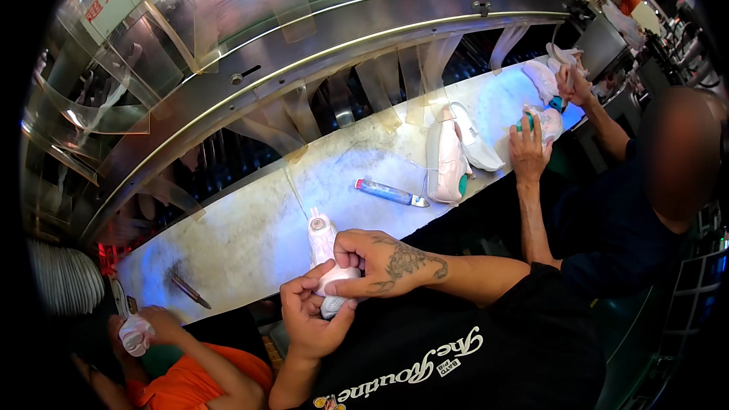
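Observation:
A pale pinkish-white shoe upper, seemingly stretched over a last (322, 244), is held between my two hands in front of my chest. A round socket shows at its far end, which rests over the front edge of the worktable. My left hand (313, 317) grips its near part from the left, fingers and thumb closed around it. My right hand (363, 264), tattooed on its back, pinches it from the right with the thumb across the near end. Fingers cover much of the surface. A blue utility knife (389, 192) lies on the table beyond my right hand.
Right of the knife stand a pale shoe upper on a teal last (446, 159) and a white sole (477, 140). A co-worker's hands (531, 148) handle similar shoes at right; another co-worker holds a white upper (137, 334) at left. A metal conveyor housing (342, 34) with plastic strips runs behind.

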`<move>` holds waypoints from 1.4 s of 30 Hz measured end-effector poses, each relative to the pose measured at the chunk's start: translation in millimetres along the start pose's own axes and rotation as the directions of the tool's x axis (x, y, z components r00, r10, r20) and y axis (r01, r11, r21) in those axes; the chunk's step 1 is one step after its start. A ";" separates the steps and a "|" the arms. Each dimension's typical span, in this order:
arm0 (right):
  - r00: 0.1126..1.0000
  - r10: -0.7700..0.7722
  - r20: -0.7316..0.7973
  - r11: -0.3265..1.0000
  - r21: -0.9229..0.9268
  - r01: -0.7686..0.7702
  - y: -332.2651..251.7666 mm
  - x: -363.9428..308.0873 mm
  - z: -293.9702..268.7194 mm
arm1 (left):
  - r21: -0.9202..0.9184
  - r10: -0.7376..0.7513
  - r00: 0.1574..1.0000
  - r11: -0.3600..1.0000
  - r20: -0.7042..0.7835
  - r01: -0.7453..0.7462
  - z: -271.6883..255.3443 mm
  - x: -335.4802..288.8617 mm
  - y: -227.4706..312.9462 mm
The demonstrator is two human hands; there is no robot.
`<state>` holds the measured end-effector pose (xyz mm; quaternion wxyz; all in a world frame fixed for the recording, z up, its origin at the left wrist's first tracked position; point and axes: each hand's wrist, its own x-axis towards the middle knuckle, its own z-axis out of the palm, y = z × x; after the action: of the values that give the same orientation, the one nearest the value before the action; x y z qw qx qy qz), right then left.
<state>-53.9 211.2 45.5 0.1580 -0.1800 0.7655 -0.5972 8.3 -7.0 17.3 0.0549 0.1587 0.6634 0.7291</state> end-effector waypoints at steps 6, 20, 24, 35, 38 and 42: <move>0.978 0.106 0.178 0.994 -0.046 -0.100 -10.2 12.7 -21.2 | -0.047 -0.042 0.999 0.998 -0.022 0.041 3.1 2.4 -0.7; 0.959 -0.277 0.061 0.945 -0.164 0.283 -8.9 3.7 -19.8 | 0.684 0.331 0.932 0.715 -0.150 -0.144 8.4 17.0 20.8; 0.968 -0.233 0.092 0.959 -0.141 0.244 -7.7 1.7 -20.6 | 0.683 0.352 0.921 0.715 -0.167 -0.149 6.2 15.6 10.7; 0.960 -0.264 0.094 0.942 -0.187 0.277 -20.4 -8.1 -20.3 | 0.601 0.340 0.925 0.779 -0.170 -0.176 2.4 14.6 -4.3; 0.964 -0.251 0.093 0.955 -0.137 0.262 -11.5 -7.6 -28.4 | 0.543 0.365 0.918 0.808 -0.157 -0.229 -1.6 12.6 -20.0; 0.965 -0.214 0.149 0.972 -0.065 0.226 -2.6 -2.3 -43.5 | 0.488 0.373 0.916 0.833 -0.149 -0.260 0.6 9.4 -27.4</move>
<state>-71.5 249.0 58.3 0.1369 -0.3119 0.7513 -0.5652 -4.0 -0.5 -8.2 -0.1862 0.1869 0.7824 0.5642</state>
